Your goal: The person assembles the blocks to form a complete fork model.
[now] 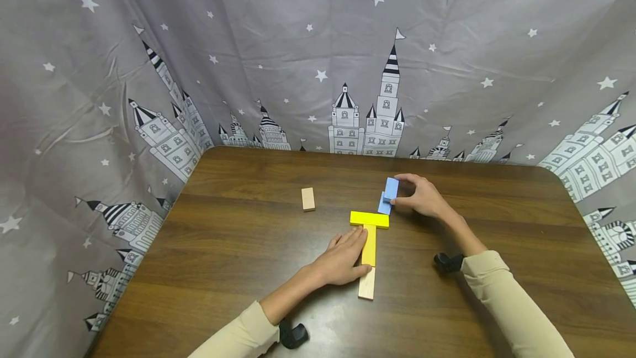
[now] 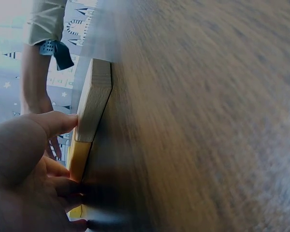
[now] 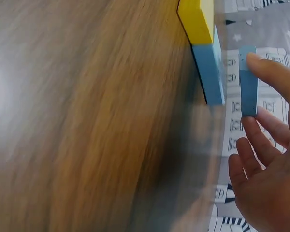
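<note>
My right hand (image 1: 421, 196) pinches a blue block (image 1: 391, 189) between thumb and fingers, lifted off the table. Beneath it a second blue block (image 1: 383, 205) lies flat; in the right wrist view that lower blue block (image 3: 210, 73) meets the end of the bright yellow block (image 3: 199, 19). The bright yellow block (image 1: 358, 217) runs crosswise above a golden-yellow block (image 1: 369, 250), with a plain wooden block (image 1: 366, 286) below that in line. My left hand (image 1: 343, 261) rests with fingers extended along the golden-yellow block, and its thumb touches the plain block (image 2: 94, 104).
Another plain wooden block (image 1: 308, 199) lies apart on the brown wooden table (image 1: 238, 247), left of the row. A grey curtain (image 1: 298, 59) printed with castles and stars hangs behind the table's far edge and along its left side.
</note>
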Tool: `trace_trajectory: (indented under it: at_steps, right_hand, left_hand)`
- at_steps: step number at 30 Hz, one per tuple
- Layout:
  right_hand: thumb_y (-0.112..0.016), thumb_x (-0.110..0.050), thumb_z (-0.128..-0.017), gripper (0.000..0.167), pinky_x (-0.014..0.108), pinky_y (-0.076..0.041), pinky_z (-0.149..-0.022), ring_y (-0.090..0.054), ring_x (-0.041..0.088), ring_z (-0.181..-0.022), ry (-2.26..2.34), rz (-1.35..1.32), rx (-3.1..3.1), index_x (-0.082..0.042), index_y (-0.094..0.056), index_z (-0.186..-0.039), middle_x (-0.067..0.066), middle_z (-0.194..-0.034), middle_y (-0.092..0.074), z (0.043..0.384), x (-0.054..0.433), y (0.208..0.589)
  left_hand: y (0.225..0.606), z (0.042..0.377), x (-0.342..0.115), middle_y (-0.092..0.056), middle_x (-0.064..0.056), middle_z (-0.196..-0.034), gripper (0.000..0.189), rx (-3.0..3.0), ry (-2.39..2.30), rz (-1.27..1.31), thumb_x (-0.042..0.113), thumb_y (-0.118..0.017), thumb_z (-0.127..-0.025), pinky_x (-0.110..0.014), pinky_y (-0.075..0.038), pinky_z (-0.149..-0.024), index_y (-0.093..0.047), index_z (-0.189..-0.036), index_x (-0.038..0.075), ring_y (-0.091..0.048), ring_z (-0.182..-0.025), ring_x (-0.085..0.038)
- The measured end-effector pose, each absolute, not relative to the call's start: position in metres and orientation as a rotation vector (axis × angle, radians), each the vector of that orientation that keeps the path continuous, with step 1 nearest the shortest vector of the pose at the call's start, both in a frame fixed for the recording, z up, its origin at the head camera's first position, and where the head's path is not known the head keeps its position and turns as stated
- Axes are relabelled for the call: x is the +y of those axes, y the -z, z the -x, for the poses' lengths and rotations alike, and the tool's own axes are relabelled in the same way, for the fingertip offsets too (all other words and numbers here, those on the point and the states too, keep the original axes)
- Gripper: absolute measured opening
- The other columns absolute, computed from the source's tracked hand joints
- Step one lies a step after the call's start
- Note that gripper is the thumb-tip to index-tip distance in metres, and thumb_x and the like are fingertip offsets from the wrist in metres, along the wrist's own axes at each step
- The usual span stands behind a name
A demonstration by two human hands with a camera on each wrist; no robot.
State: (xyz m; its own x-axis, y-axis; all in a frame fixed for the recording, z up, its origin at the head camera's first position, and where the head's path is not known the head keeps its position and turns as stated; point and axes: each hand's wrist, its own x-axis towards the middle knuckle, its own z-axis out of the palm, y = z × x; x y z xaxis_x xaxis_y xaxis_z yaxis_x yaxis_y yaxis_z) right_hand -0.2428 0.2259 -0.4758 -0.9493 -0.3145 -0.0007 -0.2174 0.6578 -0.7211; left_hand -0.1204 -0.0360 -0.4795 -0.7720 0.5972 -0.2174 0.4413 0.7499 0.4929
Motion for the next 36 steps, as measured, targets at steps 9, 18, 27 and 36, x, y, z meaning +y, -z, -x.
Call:
trace_trajectory:
  at_steps: [9, 18, 27, 36]
  right_hand:
    - [-0.082, -0.022, -0.081, 0.064, 0.056, -0.037, -0.103, -0.049, 0.039, -0.124, 1.147, 0.55, 2.732, 0.002, -0.058, -0.135, 0.023, -0.136, -0.056, 0.251, 0.196, 0.484]
    - [-0.083, -0.02, -0.08, 0.065, 0.054, -0.038, -0.103, -0.052, 0.039, -0.121, 1.133, 0.61, 2.711, 0.006, -0.058, -0.134, 0.024, -0.132, -0.059, 0.25, 0.186, 0.49]
    - [-0.081, -0.026, -0.082, 0.066, 0.057, -0.035, -0.104, -0.046, 0.04, -0.124, 1.038, 0.603, 2.721, 0.002, -0.057, -0.136, 0.023, -0.134, -0.057, 0.25, 0.183, 0.495]
    - [-0.078, -0.028, -0.085, 0.061, 0.057, -0.032, -0.105, -0.043, 0.041, -0.125, 1.041, 0.589, 2.728, 0.001, -0.059, -0.135, 0.021, -0.135, -0.056, 0.249, 0.183, 0.492]
  left_hand:
    - [0.48, 0.121, -0.035, -0.02, -0.016, -0.163, 0.078, 2.578, -0.593, -0.796, 0.036, -0.06, -0.099, -0.053, -0.016, -0.116, -0.023, -0.157, -0.001, -0.016, -0.15, -0.025]
    - [0.48, 0.121, -0.035, -0.019, -0.016, -0.163, 0.078, 2.577, -0.587, -0.799, 0.037, -0.06, -0.099, -0.054, -0.016, -0.116, -0.023, -0.157, -0.001, -0.017, -0.15, -0.025]
    - [0.48, 0.121, -0.036, -0.018, -0.016, -0.163, 0.078, 2.575, -0.6, -0.805, 0.036, -0.059, -0.099, -0.054, -0.016, -0.117, -0.022, -0.157, -0.001, -0.016, -0.15, -0.025]
    - [0.481, 0.122, -0.035, -0.019, -0.016, -0.163, 0.078, 2.583, -0.595, -0.797, 0.036, -0.06, -0.099, -0.053, -0.016, -0.117, -0.023, -0.157, -0.001, -0.016, -0.15, -0.026]
